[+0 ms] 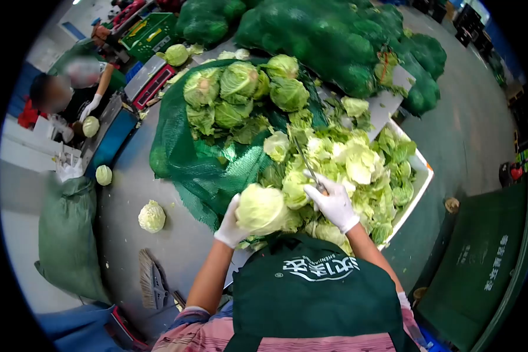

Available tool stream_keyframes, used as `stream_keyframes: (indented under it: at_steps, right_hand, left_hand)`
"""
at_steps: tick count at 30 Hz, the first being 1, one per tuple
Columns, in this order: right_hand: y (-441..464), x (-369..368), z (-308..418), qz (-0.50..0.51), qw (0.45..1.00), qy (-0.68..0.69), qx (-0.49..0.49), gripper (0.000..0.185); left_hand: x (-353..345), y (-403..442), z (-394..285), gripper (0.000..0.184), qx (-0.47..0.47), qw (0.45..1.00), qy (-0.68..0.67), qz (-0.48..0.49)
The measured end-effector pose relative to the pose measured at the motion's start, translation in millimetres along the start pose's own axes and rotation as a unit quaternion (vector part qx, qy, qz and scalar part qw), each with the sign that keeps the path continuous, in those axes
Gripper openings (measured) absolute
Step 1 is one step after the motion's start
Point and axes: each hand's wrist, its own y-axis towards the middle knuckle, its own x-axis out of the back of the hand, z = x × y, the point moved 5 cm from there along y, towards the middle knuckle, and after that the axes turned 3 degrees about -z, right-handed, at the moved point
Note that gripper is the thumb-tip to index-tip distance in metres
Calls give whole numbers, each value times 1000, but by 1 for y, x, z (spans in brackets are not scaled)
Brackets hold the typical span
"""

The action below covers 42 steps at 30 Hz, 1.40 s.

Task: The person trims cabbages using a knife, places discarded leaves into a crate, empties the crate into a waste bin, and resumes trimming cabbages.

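Observation:
My left hand (233, 223), in a white glove, is closed on the side of a pale green cabbage (260, 209) in front of my apron. In my gloved right hand (332, 202) is a knife (304, 155), its narrow blade pointing up and away from me. Under and beyond both hands lies a heap of loose cabbage leaves (358, 161), partly in a white crate (419, 170). Just past the left hand, an opened green mesh bag (185, 155) holds several whole cabbages (239, 82) with their outer leaves on.
Full green mesh sacks (311, 38) line the back. A trimmed cabbage (152, 216) sits on the grey surface at left, near a broom (150, 278). A co-worker (76, 94) in white gloves handles a cabbage (90, 126) at far left. A large green bin (475, 264) stands right.

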Motion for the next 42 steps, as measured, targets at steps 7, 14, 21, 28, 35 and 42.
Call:
stream_keyframes:
  at_steps: [7,14,21,28,35,42]
  right_hand:
    - [-2,5,-91,-4,990,-13,-138,37]
    - [9,-26,-108,24,993,-62,-94,30]
    - [9,-21,-116,34,989,-94,-106,26]
    - [19,-33,-135,10,985,-151,-81,26]
    - [18,-28,-165,-46,981,-139,-124,26]
    - [14,-27,-182,-90,971,-186,-121,29]
  left_hand:
    - [124,-85,-85,70,-277,924,-212,-159]
    - [258,-117,-130,74,-378,732,-392,-410]
    - [266,-132,-287,54,-582,703,-162,-375]
    - [-6,59,-278,46,-395,847,342,-98]
    - [132,190,-294,22,-198,791,484,-319]
    - [242,128,-367,42,-69,305,854,-415]
